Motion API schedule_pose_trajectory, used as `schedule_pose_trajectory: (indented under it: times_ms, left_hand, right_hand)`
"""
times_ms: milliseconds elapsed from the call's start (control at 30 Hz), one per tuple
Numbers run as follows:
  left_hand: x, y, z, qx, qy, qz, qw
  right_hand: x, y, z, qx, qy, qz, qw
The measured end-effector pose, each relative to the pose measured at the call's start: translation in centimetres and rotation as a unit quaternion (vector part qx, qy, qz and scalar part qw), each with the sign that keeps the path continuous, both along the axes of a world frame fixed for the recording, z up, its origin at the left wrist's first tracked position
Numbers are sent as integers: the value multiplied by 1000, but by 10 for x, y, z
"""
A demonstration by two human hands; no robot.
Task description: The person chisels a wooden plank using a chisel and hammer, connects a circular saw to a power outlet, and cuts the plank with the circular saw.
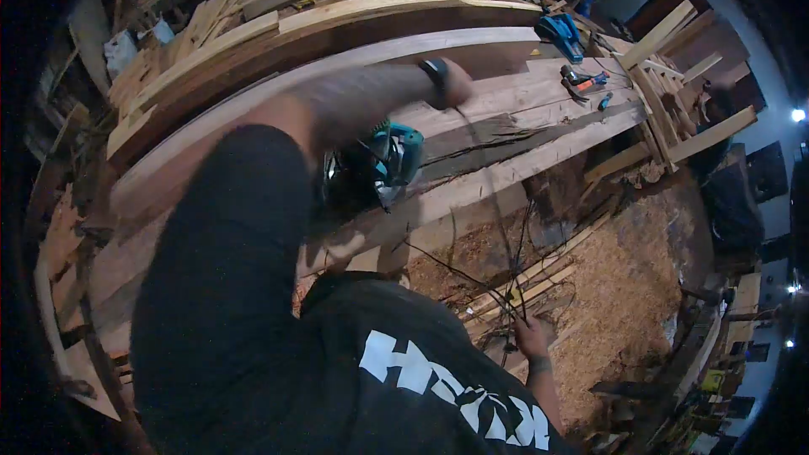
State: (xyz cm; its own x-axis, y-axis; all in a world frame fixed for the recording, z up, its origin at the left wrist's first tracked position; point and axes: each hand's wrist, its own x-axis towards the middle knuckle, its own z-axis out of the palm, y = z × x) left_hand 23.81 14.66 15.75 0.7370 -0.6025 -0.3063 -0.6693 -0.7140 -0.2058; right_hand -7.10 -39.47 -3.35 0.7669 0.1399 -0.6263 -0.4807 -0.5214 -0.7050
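Note:
My left hand [458, 86], with a dark band at the wrist, is raised over the wooden planks. It is somewhat blurred, and its fingers close on a dark power cord [490, 164] that runs down from it. Lower right, my right hand [533, 335] grips gathered loops of the same dark cord above the sawdust. Under my left forearm a teal power tool [406, 152] with a metal base rests on the planks, partly hidden by the arm.
A blue power tool [560, 38] and a hammer [581, 82] lie on the wide planks [539, 93]. Wooden frame pieces [661, 109] stand at the right end. Sawdust [632, 295] and thin strips [539, 282] cover the floor. Long boards [379, 13] and scrap wood line the far side.

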Motion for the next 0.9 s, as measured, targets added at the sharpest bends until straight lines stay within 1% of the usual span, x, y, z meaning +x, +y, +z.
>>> schedule_pose_trajectory:
  times_ms: [33,67,100,133,200,267,300,333,367,400,433,467,500,533,567,600,633,667,700,733,767,800,833,867,900]
  left_hand:
    - [-6,33,0,7,-7,44,999]
    - [-12,75,-9,-30,19,39,999]
    - [-4,121,-50,-18,79,30,996]
    - [-48,142,-39,-129,-4,-28,991]
    - [-115,129,7,-95,14,92,991]
    - [-173,85,67,-84,-28,129,988]
    - [-192,65,75,-96,2,161,982]
    - [-206,53,77,-108,30,192,975]
    - [-218,51,47,-176,90,147,969]
    - [-222,47,13,-166,167,83,968]
    - [-227,43,-22,-157,250,24,955]
    - [-223,34,-58,-114,322,-4,940]
    - [-219,26,-93,-72,394,-27,916]
    - [-213,20,-128,-75,445,-1,892]
    - [-212,5,-137,-112,304,-105,940]
    - [-210,-18,-141,-143,152,-206,956]
    - [-205,-44,-144,-165,-4,-299,940]
    - [-189,-72,-151,-182,-12,-266,947]
    - [-174,-99,-158,-200,-19,-232,952]
    - [-152,-125,-175,-210,121,-72,968]
    - [-105,-126,-222,-277,93,-65,954]
    - [-55,-117,-254,-344,65,-57,935]
    - [-61,-105,-120,-195,23,-2,980]
    - [-14,-85,-116,-148,4,32,989]
    - [8,-42,-88,-209,-68,24,975]
  right_hand:
    - [-9,-7,4,-19,9,-18,1000]
    - [-19,-14,-12,-30,-81,23,996]
    - [-33,-28,-47,-39,-171,60,983]
    - [-42,-37,-69,-49,-260,94,960]
    - [-61,-43,-60,-93,-126,70,985]
    - [-72,-45,-52,-122,-95,81,985]
    - [-77,-47,-49,-130,-134,99,977]
    - [-81,-53,-51,-132,-103,73,983]
    - [-85,-59,-52,-134,-72,45,987]
    - [-89,-81,-61,-127,32,-22,991]
    - [-92,-104,-71,-127,131,-95,979]
    - [-101,-134,-88,-152,109,-96,978]
    - [-119,-184,-110,-227,31,-47,972]
    - [-142,-239,-129,-349,-52,46,935]
    - [-170,-304,-147,-492,-117,151,849]
    - [-200,-359,-159,-637,-176,234,713]
    - [-200,-362,-126,-583,-124,96,797]
    - [-200,-347,-88,-507,-78,-56,856]
    - [-203,-343,-67,-462,-55,-152,872]
    - [-209,-343,-55,-422,-50,-216,879]
    - [-214,-345,-50,-384,-55,-259,885]
    - [-220,-347,-51,-344,-63,-301,887]
    - [-227,-355,-60,-301,-76,-335,890]
    - [-236,-361,-70,-257,-87,-362,892]
    - [-251,-369,-90,-219,-90,-381,894]
